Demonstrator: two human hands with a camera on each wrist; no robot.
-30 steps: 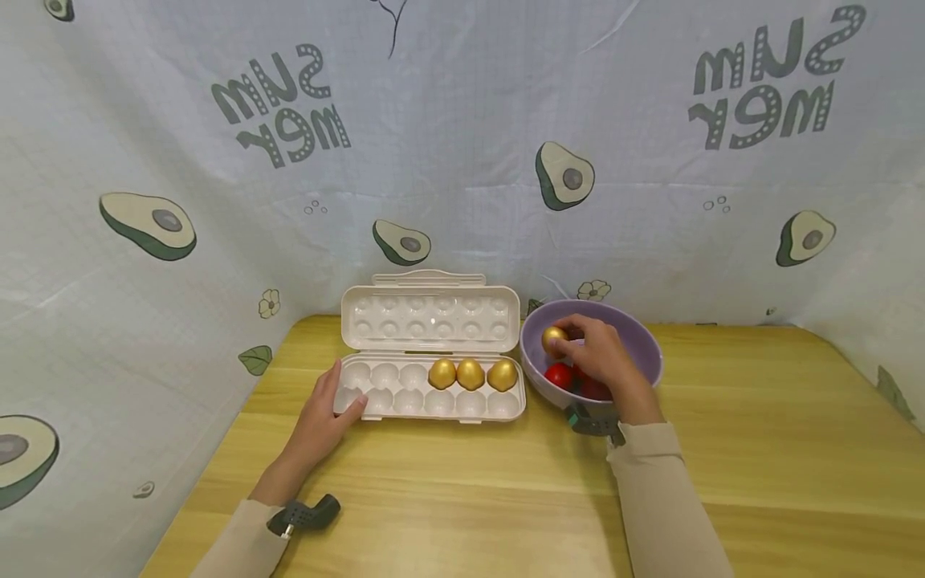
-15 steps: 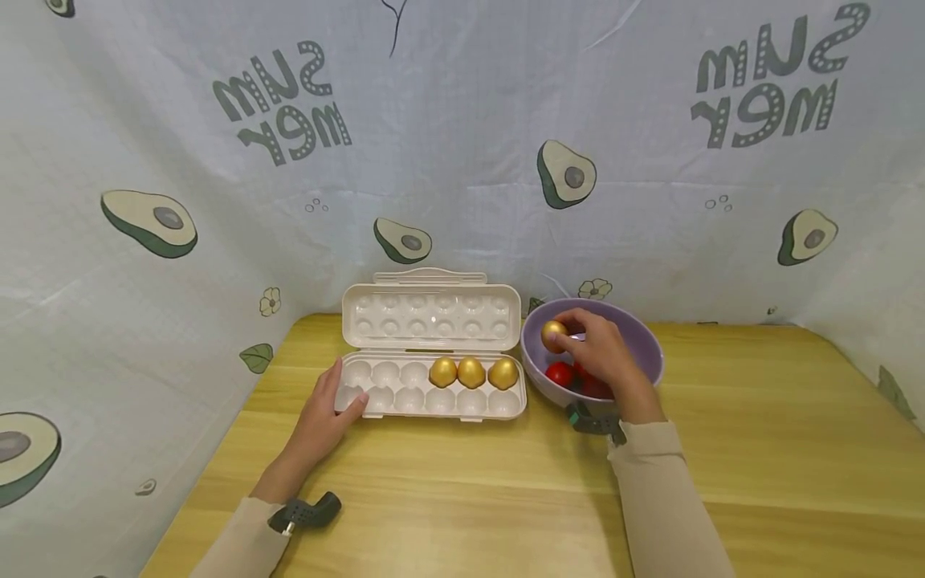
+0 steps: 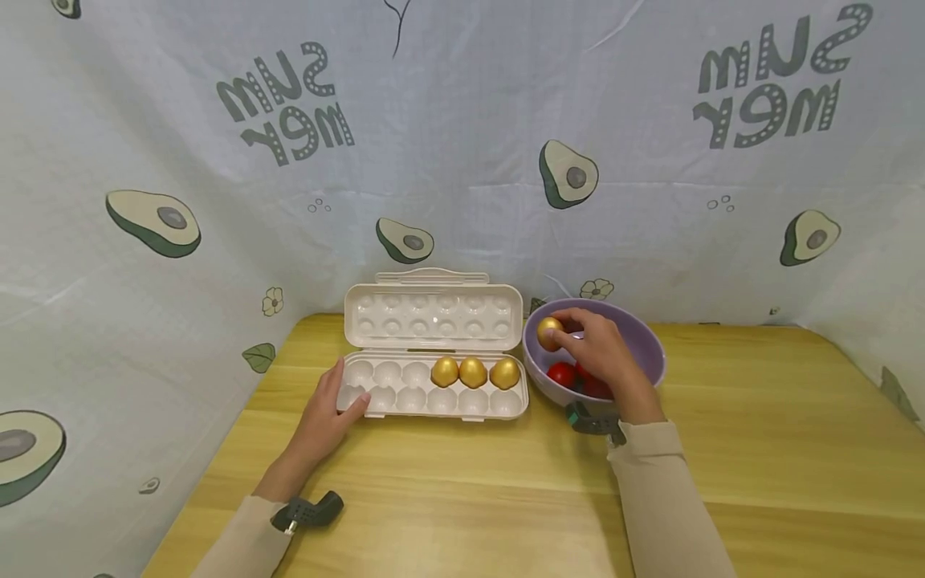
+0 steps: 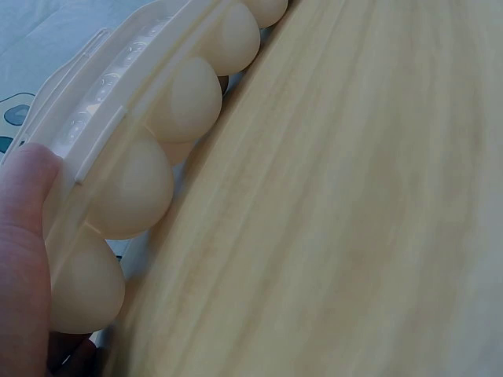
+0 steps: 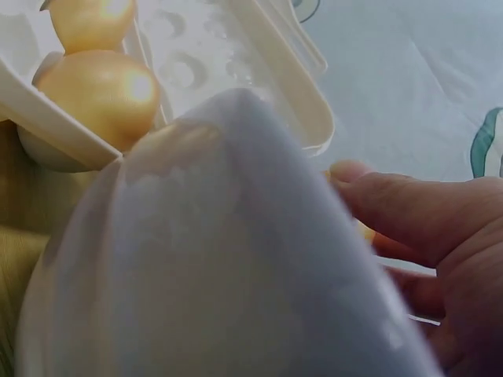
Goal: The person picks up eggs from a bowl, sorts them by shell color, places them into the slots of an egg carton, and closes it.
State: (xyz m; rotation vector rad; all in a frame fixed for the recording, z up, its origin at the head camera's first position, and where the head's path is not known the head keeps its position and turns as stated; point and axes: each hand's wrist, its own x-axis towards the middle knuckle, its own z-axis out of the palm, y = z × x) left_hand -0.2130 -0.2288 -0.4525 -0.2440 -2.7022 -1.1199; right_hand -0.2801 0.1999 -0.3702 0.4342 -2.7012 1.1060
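Note:
My left hand (image 3: 318,425) holds the left end of an egg box (image 3: 412,400), its thumb over the front rim. In the left wrist view the thumb (image 4: 23,196) lies on the rim beside the rounded egg cups. The box stands with its lid (image 3: 433,315) raised, and 3 golden eggs (image 3: 473,372) sit at the right of its back row. Over a purple bowl (image 3: 639,345), my right hand (image 3: 600,349) pinches another golden egg (image 3: 548,333) between thumb and fingers. The bowl hides most of that egg in the right wrist view.
Several round red things (image 3: 561,374) lie in the bowl, partly hidden by the right hand. The bowl stands right of the egg box on a wooden table (image 3: 462,482). Behind the table hangs a pale cloth (image 3: 470,160) printed with avocados.
My right hand has shifted the pinched golden egg slightly up and left within the bowl. My left hand stays on the egg box.

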